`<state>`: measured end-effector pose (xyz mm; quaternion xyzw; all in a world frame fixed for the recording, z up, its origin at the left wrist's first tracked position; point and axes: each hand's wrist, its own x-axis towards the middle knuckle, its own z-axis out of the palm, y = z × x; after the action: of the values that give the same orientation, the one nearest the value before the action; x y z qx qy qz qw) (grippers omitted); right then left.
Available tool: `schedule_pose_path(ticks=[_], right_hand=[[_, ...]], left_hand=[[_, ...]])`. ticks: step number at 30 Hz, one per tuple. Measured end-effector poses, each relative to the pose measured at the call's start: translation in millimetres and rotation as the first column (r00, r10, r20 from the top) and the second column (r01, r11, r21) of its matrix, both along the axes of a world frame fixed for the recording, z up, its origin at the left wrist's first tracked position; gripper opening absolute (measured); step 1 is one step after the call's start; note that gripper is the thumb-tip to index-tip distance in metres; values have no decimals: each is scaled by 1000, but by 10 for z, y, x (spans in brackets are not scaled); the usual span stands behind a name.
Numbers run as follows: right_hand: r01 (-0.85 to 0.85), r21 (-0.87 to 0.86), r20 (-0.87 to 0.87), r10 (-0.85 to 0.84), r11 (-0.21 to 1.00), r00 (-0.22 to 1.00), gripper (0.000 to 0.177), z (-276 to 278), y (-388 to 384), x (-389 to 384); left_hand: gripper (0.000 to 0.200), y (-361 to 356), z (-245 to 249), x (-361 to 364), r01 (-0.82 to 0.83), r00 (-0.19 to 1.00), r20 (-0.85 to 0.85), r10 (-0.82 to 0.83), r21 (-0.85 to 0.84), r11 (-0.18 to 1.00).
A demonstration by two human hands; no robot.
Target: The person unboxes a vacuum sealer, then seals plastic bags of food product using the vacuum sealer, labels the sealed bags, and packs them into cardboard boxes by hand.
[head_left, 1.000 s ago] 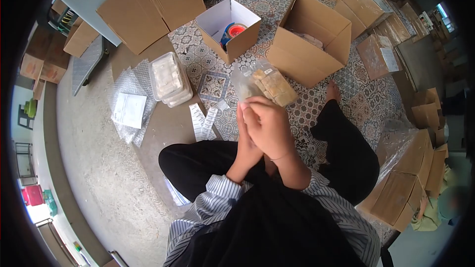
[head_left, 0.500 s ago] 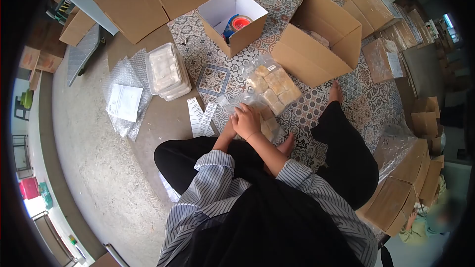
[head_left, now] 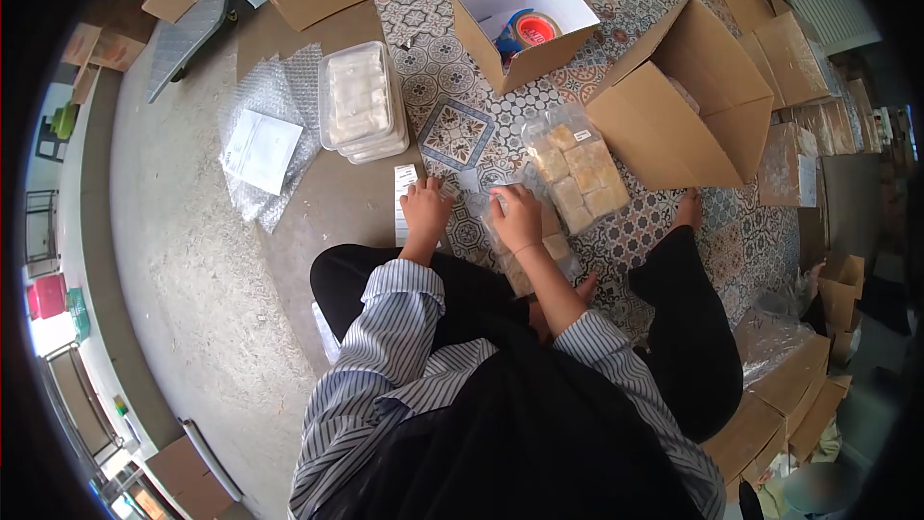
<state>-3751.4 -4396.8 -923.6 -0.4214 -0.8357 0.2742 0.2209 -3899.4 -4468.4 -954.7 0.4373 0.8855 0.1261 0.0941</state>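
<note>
My left hand (head_left: 426, 210) rests over white label sheets (head_left: 404, 179) on the floor, its fingers spread and hiding part of them. Close to its right, my right hand (head_left: 517, 217) has its fingers curled at the upper edge of a clear plastic pack of pale square pieces (head_left: 520, 274); whatever they pinch is hidden. The forearm covers part of this pack. Just beyond lies a second clear pack of browned square pieces (head_left: 580, 178), with a small white label on it. A small whitish translucent piece (head_left: 469, 180) lies between my hands.
Stacked clear tubs (head_left: 361, 101) stand at the left, beside bubble wrap with a white paper (head_left: 262, 151). Ahead is an open carton (head_left: 525, 29) holding tape rolls. A larger open carton (head_left: 664, 125) stands right of it. More cartons line the right side, where another person is partly visible.
My hands were together over the nearer pack. Now they are apart: the left has moved left onto the label sheets, and the right stays by the pack. The camera view has shifted.
</note>
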Motion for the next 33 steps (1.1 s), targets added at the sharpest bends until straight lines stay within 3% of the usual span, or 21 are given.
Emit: schedule_pose_path(ticks=[5,7,8,10,11,12,14,16,18,20,22,24,26,28,29,30,32,33], right_hand=[[-122,-21,12,122,992,992,16,-59,-16,-359],[-166,3,-59,166,986,984,18,-45,-16,-487],[-206,35,-125,209,978,970,19,-35,-10,-525],[-210,95,-162,223,973,961,21,-6,9,-549],[-220,76,-215,232,972,949,21,2,38,-538],[-231,57,-267,238,971,934,21,-1,72,-518],[-244,45,-298,246,969,922,16,-3,140,-457],[-227,-243,-406,113,943,907,10,25,181,-371],[-230,-280,-425,94,932,900,8,66,229,-285],[-162,-333,-428,4,929,904,9,107,245,-228],[-150,-330,-434,-9,932,901,9,97,256,-189],[-125,-312,-370,1,942,929,9,95,267,-150],[-122,-325,-359,-3,938,933,9,100,271,-163],[-96,-326,-292,-4,941,956,8,29,249,-218],[-101,-328,-294,0,939,956,8,-6,224,-261],[-117,-333,-210,48,936,977,9,-56,190,-310],[-135,-340,-127,97,931,987,10,-136,90,-417],[-186,-336,-34,186,923,982,11,-174,6,-464]], left_hand=[[28,-21,-77,-116,-3,991,134,-3,45,999],[28,-11,19,-160,-166,797,603,-12,238,957],[28,-20,68,-185,-168,798,603,-7,234,958],[31,-11,360,-202,-190,572,819,-48,190,963],[41,-39,270,-263,-156,456,886,-83,171,973],[41,-36,296,-271,-158,453,888,-79,167,973],[48,-22,348,-276,-248,181,967,-182,224,942],[54,2,402,-290,-237,153,976,-154,188,953],[54,19,427,-297,-235,146,967,-207,238,942],[58,-13,424,-323,-243,155,962,-224,257,935],[57,-90,542,-399,26,540,827,-157,170,985],[57,-265,549,-621,118,886,463,-37,-147,982],[55,-444,686,-844,-102,931,295,214,-352,930],[54,-610,673,-934,-239,970,-45,239,-345,907],[49,-654,547,-932,-312,932,-274,237,-274,910],[49,-667,449,-934,-317,930,-278,240,-275,908],[45,-584,332,-919,-226,956,-206,209,-62,972],[37,-421,509,-847,-178,976,88,201,-220,959]])
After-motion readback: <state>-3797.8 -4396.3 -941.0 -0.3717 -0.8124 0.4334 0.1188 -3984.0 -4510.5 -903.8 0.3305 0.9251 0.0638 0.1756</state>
